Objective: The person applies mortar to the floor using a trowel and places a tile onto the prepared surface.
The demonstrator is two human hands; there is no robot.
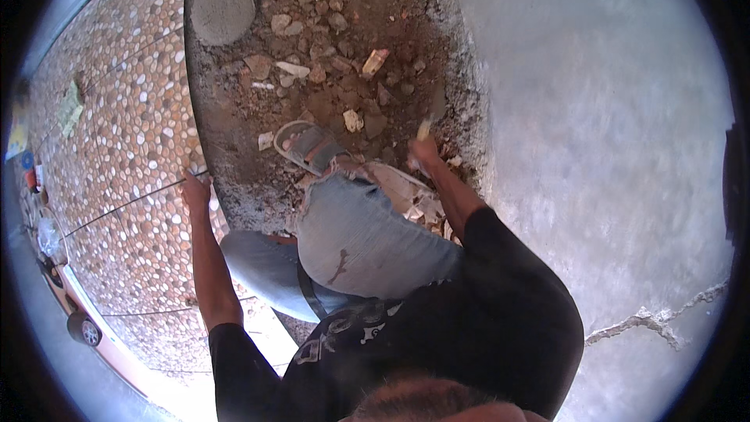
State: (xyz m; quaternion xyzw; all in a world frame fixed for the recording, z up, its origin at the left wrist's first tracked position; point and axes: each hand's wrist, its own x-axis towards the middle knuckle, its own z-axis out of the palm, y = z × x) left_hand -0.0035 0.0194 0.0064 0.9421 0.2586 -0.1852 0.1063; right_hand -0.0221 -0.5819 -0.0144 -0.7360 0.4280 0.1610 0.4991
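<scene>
At the pebble-patterned tiles' (148,129) edge, the left hand (195,190) seems to rest, probably for balance; whether it grips anything, I cannot tell. Near the rubble (318,73), the right hand (423,156) clasps a light-handled tool (424,128), likely for control.

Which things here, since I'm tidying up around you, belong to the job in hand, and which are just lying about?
Likely the job's:
- tool, in the right hand
- tiles, left hand at their edge
- grey mound near the tiles

Probably just lying about:
- green scrap on the tiles
- clear bag by their far-left side
</scene>
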